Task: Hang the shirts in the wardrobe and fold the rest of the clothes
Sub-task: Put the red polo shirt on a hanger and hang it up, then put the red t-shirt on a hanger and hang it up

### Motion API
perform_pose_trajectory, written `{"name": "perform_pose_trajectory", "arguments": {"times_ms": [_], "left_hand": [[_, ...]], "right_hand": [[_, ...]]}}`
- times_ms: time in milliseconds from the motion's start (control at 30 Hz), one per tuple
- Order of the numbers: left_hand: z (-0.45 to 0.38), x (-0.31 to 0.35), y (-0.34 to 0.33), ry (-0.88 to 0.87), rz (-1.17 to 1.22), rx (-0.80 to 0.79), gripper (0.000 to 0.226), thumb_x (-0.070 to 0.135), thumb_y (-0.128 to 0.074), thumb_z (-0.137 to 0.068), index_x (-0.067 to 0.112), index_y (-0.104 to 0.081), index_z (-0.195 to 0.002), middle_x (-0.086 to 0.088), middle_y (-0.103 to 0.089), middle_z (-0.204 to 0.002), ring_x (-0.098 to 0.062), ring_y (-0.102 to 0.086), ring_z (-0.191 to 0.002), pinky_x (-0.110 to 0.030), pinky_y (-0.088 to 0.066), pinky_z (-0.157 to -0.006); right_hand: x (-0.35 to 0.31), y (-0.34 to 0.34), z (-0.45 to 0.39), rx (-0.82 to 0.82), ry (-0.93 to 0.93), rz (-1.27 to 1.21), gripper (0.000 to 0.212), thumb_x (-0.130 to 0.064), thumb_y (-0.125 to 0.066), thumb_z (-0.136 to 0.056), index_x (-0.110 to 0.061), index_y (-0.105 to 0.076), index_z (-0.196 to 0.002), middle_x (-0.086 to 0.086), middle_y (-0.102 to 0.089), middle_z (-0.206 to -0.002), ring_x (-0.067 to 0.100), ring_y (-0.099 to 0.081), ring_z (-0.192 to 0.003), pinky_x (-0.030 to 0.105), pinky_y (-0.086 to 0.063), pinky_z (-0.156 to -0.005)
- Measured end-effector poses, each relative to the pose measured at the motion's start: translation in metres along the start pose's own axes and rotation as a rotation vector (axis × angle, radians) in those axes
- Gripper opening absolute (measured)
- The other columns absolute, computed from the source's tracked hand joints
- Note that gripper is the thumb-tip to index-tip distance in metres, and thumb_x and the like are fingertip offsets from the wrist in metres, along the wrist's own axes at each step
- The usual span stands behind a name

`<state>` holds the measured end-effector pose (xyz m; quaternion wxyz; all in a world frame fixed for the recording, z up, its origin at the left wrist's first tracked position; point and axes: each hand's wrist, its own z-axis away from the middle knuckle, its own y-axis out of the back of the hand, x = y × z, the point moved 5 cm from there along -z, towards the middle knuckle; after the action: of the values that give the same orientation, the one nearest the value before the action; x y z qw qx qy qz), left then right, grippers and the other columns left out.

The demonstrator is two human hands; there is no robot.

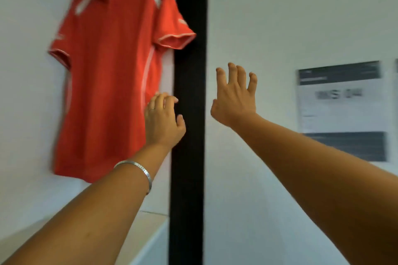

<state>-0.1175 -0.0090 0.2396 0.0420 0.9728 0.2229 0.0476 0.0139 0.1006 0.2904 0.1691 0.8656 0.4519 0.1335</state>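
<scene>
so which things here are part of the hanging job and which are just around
Part of the job:
red polo shirts hanging in the wardrobe
left hand, open
right hand, open

Just around:
black wardrobe frame
printed notice on the wall
silver bangle

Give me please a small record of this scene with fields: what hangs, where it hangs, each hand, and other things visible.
hanging item: red short-sleeved polo shirts with white trim, two collars visible, on hangers at the top
place: white wardrobe compartment, left of a black vertical edge
left hand: raised near the shirts' right hem side, fingers loosely curled, holds nothing; contact with the cloth cannot be told
left wrist: silver metal bangle
right hand: raised, fingers spread, empty, in front of the white panel
other: blurred printed paper notice on that panel
</scene>
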Motion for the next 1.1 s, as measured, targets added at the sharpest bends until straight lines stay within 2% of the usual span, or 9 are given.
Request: {"name": "perform_pose_trajectory", "arguments": {"times_ms": [133, 267, 367, 433, 533, 667, 833, 933, 1100], "left_hand": [[0.055, 0.135, -0.038, -0.012, 0.237, -0.146, 0.038, 0.015, -0.068, -0.075, 0.013, -0.059, -0.113, -0.009, -0.057, -0.127, -0.032, -0.045, -0.129, -0.053, -0.037, -0.102], [0.126, 0.288, -0.05, -0.109, 0.456, -0.291, 0.041, 0.014, -0.073, -0.073, 0.012, -0.06, -0.112, -0.012, -0.059, -0.124, -0.035, -0.049, -0.124, -0.053, -0.039, -0.096], [0.2, 0.42, -0.023, -0.168, 0.671, -0.418, 0.042, 0.015, -0.073, -0.073, 0.012, -0.06, -0.113, -0.013, -0.058, -0.125, -0.036, -0.049, -0.123, -0.053, -0.039, -0.096], [0.24, 0.478, 0.001, -0.169, 0.779, -0.474, 0.042, 0.014, -0.07, -0.072, 0.012, -0.059, -0.112, -0.012, -0.057, -0.125, -0.036, -0.048, -0.123, -0.052, -0.038, -0.094], [0.328, 0.601, 0.077, -0.253, 0.991, -0.593, 0.042, 0.015, -0.063, -0.067, 0.011, -0.058, -0.108, -0.012, -0.057, -0.119, -0.035, -0.048, -0.118, -0.048, -0.038, -0.089], [0.441, 0.706, 0.179, -0.385, 1.113, -0.739, 0.043, 0.027, -0.055, -0.065, 0.011, -0.058, -0.106, -0.013, -0.057, -0.116, -0.036, -0.05, -0.113, -0.049, -0.042, -0.089], [0.583, 0.81, 0.333, -0.533, 1.193, -0.988, 0.046, 0.025, -0.055, -0.06, 0.012, -0.059, -0.104, -0.014, -0.059, -0.115, -0.039, -0.054, -0.11, -0.05, -0.044, -0.085], [0.647, 0.845, 0.405, -0.656, 1.154, -1.224, 0.055, 0.025, -0.057, -0.059, 0.006, -0.059, -0.111, -0.019, -0.059, -0.118, -0.042, -0.054, -0.111, -0.055, -0.045, -0.088], [0.704, 0.875, 0.491, -0.886, 1.145, -1.336, 0.046, 0.023, -0.065, -0.061, 0.009, -0.063, -0.104, -0.013, -0.06, -0.111, -0.039, -0.056, -0.108, -0.049, -0.046, -0.083]], "right_hand": [[0.097, 0.036, 0.087, -0.114, -0.119, 0.123, 0.082, -0.023, -0.057, -0.084, -0.017, -0.007, -0.149, 0.015, -0.001, -0.158, 0.034, 0.0, -0.146, 0.055, 0.002, -0.115], [0.201, 0.092, 0.195, -0.178, -0.254, 0.285, 0.08, -0.024, -0.056, -0.084, -0.017, -0.01, -0.149, 0.014, -0.004, -0.158, 0.033, -0.006, -0.145, 0.053, -0.001, -0.115], [0.277, 0.16, 0.313, -0.274, -0.454, 0.436, 0.08, -0.022, -0.056, -0.084, -0.017, -0.011, -0.15, 0.014, -0.005, -0.158, 0.033, -0.009, -0.144, 0.053, -0.003, -0.115], [0.307, 0.197, 0.381, -0.33, -0.562, 0.474, 0.08, -0.02, -0.056, -0.081, -0.016, -0.013, -0.149, 0.015, -0.007, -0.157, 0.034, -0.012, -0.142, 0.053, -0.004, -0.114], [0.348, 0.297, 0.528, -0.478, -0.801, 0.587, 0.081, -0.02, -0.057, -0.078, -0.015, -0.018, -0.148, 0.016, -0.009, -0.155, 0.034, -0.014, -0.14, 0.054, -0.006, -0.112], [0.358, 0.414, 0.696, -0.56, -1.026, 0.665, 0.087, -0.019, -0.068, -0.062, -0.012, -0.036, -0.142, 0.021, -0.028, -0.151, 0.034, -0.027, -0.132, 0.057, -0.019, -0.11], [0.337, 0.579, 0.885, -0.73, -1.306, 0.688, 0.082, -0.019, -0.056, -0.08, -0.013, -0.015, -0.151, 0.018, -0.004, -0.158, 0.036, -0.009, -0.143, 0.054, -0.002, -0.114], [0.311, 0.654, 0.97, -0.782, -1.487, 0.697, 0.082, -0.02, -0.055, -0.084, -0.016, -0.008, -0.151, 0.016, 0.002, -0.158, 0.033, -0.006, -0.145, 0.052, -0.003, -0.114], [0.267, 0.736, 1.068, -0.855, -1.724, 0.73, 0.083, -0.023, -0.057, -0.083, -0.016, -0.01, -0.152, 0.016, -0.004, -0.158, 0.032, -0.014, -0.143, 0.048, -0.012, -0.114]]}}
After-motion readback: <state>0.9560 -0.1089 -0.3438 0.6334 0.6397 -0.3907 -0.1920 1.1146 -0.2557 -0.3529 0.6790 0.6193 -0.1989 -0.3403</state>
